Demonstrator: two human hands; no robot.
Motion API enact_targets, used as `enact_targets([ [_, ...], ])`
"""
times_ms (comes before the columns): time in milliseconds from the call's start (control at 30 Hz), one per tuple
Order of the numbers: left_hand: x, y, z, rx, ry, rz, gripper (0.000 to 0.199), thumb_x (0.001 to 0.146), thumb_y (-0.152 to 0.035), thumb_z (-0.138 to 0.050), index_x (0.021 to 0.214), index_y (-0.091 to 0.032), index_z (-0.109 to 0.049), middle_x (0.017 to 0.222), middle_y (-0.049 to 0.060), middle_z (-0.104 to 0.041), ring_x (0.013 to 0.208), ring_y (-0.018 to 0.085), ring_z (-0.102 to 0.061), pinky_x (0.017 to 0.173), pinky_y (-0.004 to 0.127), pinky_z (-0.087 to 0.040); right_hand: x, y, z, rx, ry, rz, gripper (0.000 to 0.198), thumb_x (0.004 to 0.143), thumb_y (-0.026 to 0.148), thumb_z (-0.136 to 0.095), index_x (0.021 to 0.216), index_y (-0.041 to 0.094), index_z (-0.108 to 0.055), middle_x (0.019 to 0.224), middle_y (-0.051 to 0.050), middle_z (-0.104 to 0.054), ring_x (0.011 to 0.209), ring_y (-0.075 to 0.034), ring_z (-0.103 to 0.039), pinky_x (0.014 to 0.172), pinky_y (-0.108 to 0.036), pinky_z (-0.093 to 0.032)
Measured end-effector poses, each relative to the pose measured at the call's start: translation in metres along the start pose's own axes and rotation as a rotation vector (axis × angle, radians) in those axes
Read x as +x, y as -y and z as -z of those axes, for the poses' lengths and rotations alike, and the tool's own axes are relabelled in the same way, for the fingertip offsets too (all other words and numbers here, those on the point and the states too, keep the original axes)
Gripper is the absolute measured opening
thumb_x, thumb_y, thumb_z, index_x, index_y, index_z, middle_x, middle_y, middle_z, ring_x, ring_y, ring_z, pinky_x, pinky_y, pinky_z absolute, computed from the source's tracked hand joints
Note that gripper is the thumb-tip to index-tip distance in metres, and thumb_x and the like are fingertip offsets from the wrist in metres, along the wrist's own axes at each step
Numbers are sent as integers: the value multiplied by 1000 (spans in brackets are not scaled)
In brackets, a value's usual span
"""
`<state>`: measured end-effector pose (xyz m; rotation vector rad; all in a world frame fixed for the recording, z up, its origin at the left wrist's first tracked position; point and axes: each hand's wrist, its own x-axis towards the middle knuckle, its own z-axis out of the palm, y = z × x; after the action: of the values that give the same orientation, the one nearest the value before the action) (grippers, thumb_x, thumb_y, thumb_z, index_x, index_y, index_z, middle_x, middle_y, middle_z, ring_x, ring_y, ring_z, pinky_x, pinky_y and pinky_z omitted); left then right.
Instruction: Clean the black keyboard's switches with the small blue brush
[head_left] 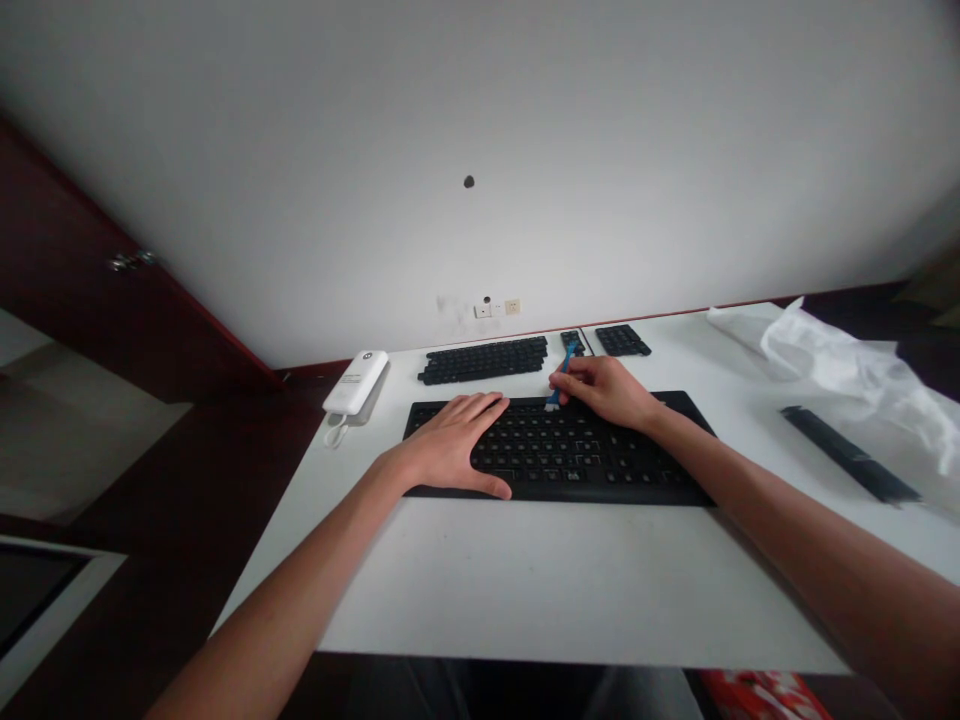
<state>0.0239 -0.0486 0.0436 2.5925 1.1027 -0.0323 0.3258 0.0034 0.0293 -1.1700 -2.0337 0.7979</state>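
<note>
A black keyboard base (540, 460) lies in front of me, its keycaps off and the bare key sockets showing. Flat across its left part, my left hand (461, 445) has its fingers spread and thumb out along the front edge. A small blue brush (570, 355) is pinched in my right hand (604, 390), above the base's back row. Its pale bristles (553, 401) point down at the sockets and seem to touch them. Behind the base, black keycaps stand in a large block (484, 360), a small group (572, 342) and a number-pad group (622, 340).
A white power bank (356, 382) with a short cable loop rests at the table's left. To the right are a dark flat strip (851, 455) and a crumpled translucent plastic bag (840, 350). The white table (525, 590) stands by a wall with sockets (497, 309).
</note>
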Motion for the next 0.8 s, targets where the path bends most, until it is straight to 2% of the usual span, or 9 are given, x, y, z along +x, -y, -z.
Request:
enact_targets([
  [167, -1, -2, 2, -3, 3, 5, 131, 75, -100, -57, 170, -23, -10, 174, 12, -10, 160, 39, -12, 131, 54, -19, 0, -1, 2, -42, -34, -36, 46, 99, 56, -54, 74, 21, -70, 73, -5, -73, 58, -16, -53, 62, -38, -39],
  [333, 0, -1, 1, -5, 13, 16, 133, 75, -100, -57, 170, -21, -10, 174, 12, -9, 160, 40, -11, 132, 54, -17, -1, 0, 3, -45, -12, -27, 42, 98, 53, -56, 74, 22, -69, 74, -5, -75, 58, -16, -55, 61, -37, -39],
  [467, 0, -1, 1, -9, 8, 11, 132, 75, -100, -57, 170, -21, -10, 174, 11, -9, 160, 39, -11, 132, 53, -17, -1, 0, 4, -96, -61, -44, 45, 99, 54, -53, 73, 22, -69, 74, -5, -75, 57, -16, -54, 62, -38, -38],
  [600, 0, 0, 1, -14, 10, 12, 133, 74, -100, -58, 170, -21, -10, 174, 11, -9, 160, 39, -11, 132, 54, -17, 0, 2, 3, -89, -15, -41, 42, 100, 51, -53, 73, 22, -68, 72, -5, -74, 57, -17, -55, 62, -39, -39],
  [733, 0, 0, 1, -13, 4, 6, 133, 75, -100, -57, 170, -21, -10, 174, 11, -9, 160, 39, -11, 132, 52, -16, 0, 0, 3, -122, -69, -60, 43, 99, 51, -54, 74, 21, -70, 73, -6, -76, 56, -16, -56, 61, -38, -38],
  [800, 0, -1, 2, -10, 5, 6, 133, 74, -101, -57, 170, -21, -11, 174, 11, -10, 160, 38, -11, 133, 52, -16, 0, -1, 2, -119, -52, -63, 42, 99, 50, -54, 73, 21, -69, 73, -6, -76, 57, -16, -57, 61, -38, -40],
])
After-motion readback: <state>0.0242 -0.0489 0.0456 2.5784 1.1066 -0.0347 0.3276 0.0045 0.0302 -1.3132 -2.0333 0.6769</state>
